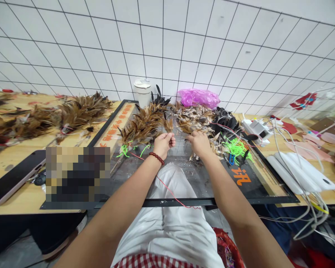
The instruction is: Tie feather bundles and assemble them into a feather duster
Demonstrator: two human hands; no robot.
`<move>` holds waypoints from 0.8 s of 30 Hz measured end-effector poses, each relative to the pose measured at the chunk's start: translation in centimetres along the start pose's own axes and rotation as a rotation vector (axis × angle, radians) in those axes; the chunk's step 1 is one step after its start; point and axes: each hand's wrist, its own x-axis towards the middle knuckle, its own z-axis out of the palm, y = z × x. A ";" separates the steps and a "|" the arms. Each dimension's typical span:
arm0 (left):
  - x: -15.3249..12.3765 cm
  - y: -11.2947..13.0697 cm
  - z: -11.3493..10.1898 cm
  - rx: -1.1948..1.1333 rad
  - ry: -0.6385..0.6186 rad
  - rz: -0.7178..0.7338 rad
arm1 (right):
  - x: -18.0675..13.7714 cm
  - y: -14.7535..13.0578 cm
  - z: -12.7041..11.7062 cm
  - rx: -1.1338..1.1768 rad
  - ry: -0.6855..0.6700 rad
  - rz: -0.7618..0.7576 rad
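Checked cloth nearest — feather pile just beyond right hand.

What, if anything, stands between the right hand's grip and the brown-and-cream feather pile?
Nothing visible: the right hand's grip sits at the near edge of the feather pile; the pink plastic bag lies beyond it.

Reads orange character 讯 on black-framed glass panel, near its front right corner. Along panel's left edge, bears row of orange Chinese characters, turned sideways, too slanted to read surely.
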 end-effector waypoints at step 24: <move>-0.4 -0.1 0.3 0.007 -0.074 -0.011 | 1.8 1.3 -0.6 1.017 0.299 0.507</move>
